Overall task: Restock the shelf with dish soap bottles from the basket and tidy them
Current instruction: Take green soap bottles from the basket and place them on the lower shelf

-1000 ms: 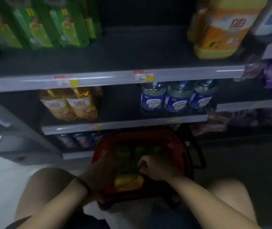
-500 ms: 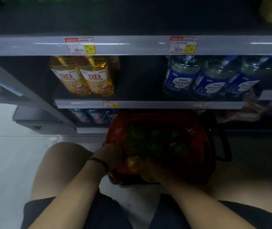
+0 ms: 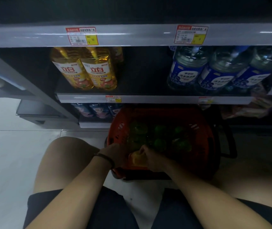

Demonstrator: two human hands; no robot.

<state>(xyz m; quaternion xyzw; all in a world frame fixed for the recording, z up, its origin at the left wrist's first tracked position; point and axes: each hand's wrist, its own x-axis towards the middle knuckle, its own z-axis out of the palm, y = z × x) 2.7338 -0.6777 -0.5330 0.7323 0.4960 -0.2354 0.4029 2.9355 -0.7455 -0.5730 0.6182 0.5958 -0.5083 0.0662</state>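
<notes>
Two yellow dish soap bottles [image 3: 84,70] upright, touching side by side on the shelf [image 3: 148,98], above-left of the red basket [image 3: 117,129]. Left hand [image 3: 115,154] at the basket's near-left rim, fingers reaching inside; too dark to tell if it grips anything. Just right of it, at the basket's near edge: yellow bottle [image 3: 137,161], right hand [image 3: 151,158] curled round its top. Green-capped bottles [image 3: 160,142] packed in the basket's middle. Three blue-label bottles [image 3: 214,73] on the same shelf, above-right of the basket.
</notes>
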